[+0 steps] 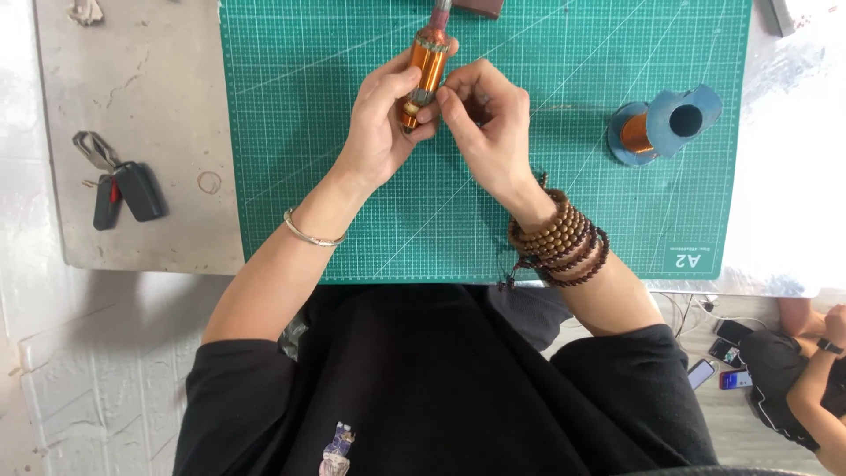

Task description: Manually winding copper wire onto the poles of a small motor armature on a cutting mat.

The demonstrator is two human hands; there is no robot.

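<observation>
My left hand (381, 123) grips a copper-wound cylindrical coil (425, 72) on a shaft, holding it upright above the green cutting mat (564, 203). My right hand (489, 128) pinches at the coil's lower end, fingertips touching it beside the left thumb. A thin silver bangle sits on my left wrist. Several strands of brown wooden beads wrap my right wrist. A blue spool of copper wire (661, 128) lies on its side on the mat, to the right of my hands.
Car keys with black fobs (119, 189) lie on the grey tabletop left of the mat. A dark object (480, 7) sits at the mat's far edge. Another person (806, 379) sits on the floor at lower right, near several phones.
</observation>
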